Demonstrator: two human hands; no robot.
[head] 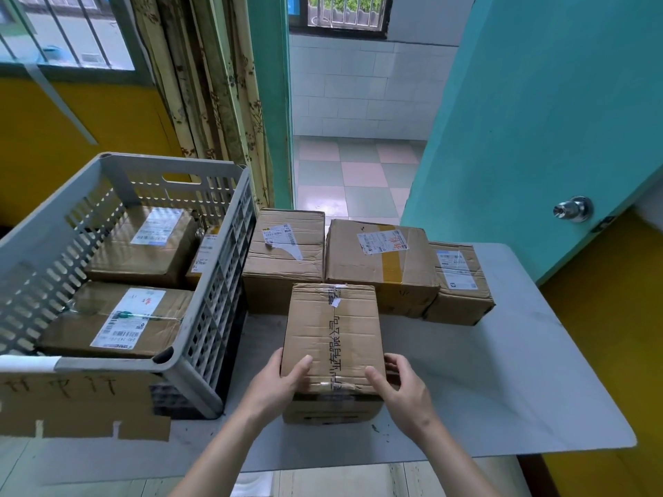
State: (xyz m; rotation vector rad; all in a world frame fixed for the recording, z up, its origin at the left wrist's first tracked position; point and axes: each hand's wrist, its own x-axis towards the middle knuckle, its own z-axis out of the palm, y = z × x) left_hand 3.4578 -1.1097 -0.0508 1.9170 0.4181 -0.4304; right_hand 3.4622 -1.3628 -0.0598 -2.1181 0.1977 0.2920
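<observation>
A tall cardboard box (333, 335) stands in the lower middle of the frame on a white table (502, 371), with a strip of clear tape and a line of black printed characters running down its top face. The left hand (276, 385) grips the box's near left corner, thumb laid on the top face and fingers wrapped round the left side. The right hand (401, 392) holds the near right corner the same way, thumb on top and fingers curled round the right side. The box's far edge sits just in front of a row of three parcels across the middle of the frame: a creased parcel (283, 252) with a torn label, a wide parcel (380, 267) with a yellow tape band, and a smaller parcel (459, 281) at the right end. Whether the held box touches them I cannot tell. At the left of the frame a grey slatted crate (222, 281) stands on the table, close beside the held box, and three labelled parcels lie inside it: a far one (143, 242), a near one (118, 317) and a small one (204, 252) against the right wall. A cardboard sign (71, 399) with handwriting is taped to the crate's near side. In the upper right a turquoise door (538, 120) with a metal knob (573, 209) stands open, and a patterned curtain (215, 84) hangs in the upper left.
</observation>
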